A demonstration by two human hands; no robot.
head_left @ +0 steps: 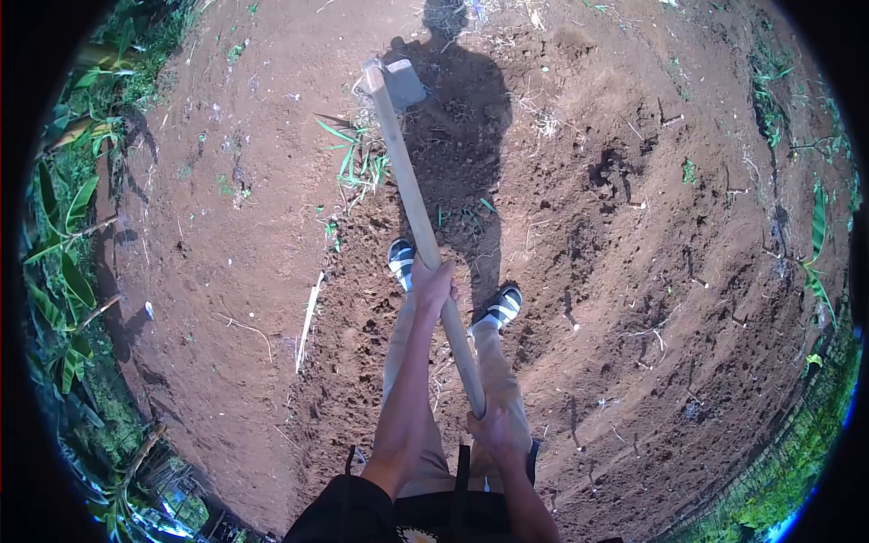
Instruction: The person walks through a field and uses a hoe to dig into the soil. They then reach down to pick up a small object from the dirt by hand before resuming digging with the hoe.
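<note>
A hoe slants across the middle of the view, its metal blade at the far end, over the person's shadow; whether the blade touches the soil cannot be told. The left hand has its grip closed around the wooden handle partway down, and the right hand has its grip clenched around the handle's near end. The handle passes between two striped shoes planted apart on loose, clodded brown soil. A pale print on the black shirt is cut off at the lower edge and cannot be made out.

Just left of the blade end lies a tuft of green grass; a pale split stick lies left of the shoes. Short stubs stand in the soil at right. Broad-leaved plants line the left edge, and a leafy seedling stands near the right edge.
</note>
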